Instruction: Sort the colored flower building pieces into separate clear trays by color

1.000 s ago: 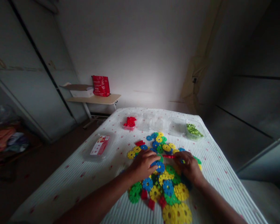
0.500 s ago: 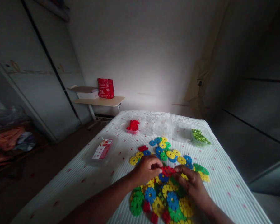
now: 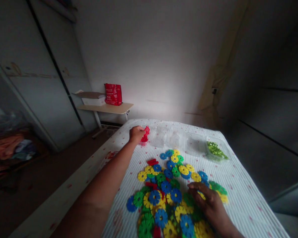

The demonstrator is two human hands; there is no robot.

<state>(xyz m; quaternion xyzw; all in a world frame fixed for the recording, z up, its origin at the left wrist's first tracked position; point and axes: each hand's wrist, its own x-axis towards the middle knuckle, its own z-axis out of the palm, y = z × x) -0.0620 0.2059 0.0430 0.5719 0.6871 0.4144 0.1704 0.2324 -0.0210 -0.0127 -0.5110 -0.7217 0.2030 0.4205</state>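
My left hand (image 3: 136,134) is stretched far out over the clear tub of red pieces (image 3: 145,135), fingers curled against a red piece at the tub. My right hand (image 3: 208,202) lies on the pile of flat snowflake discs (image 3: 169,195) in blue, yellow, green and red, fingers bent down onto the discs at its right side. A loose red piece (image 3: 152,162) lies at the pile's far left edge.
Clear tubs (image 3: 178,138) stand in a row at the far end of the white ribbed cloth (image 3: 238,198); the rightmost holds green pieces (image 3: 215,149). A flat clear pack with a red label (image 3: 109,157) shows beside my left forearm. A small side table (image 3: 106,107) carries a red bag.
My left hand left the pile, where both hands held a red piece, and reached forward to the tub of red pieces. My right hand dropped back onto the discs.
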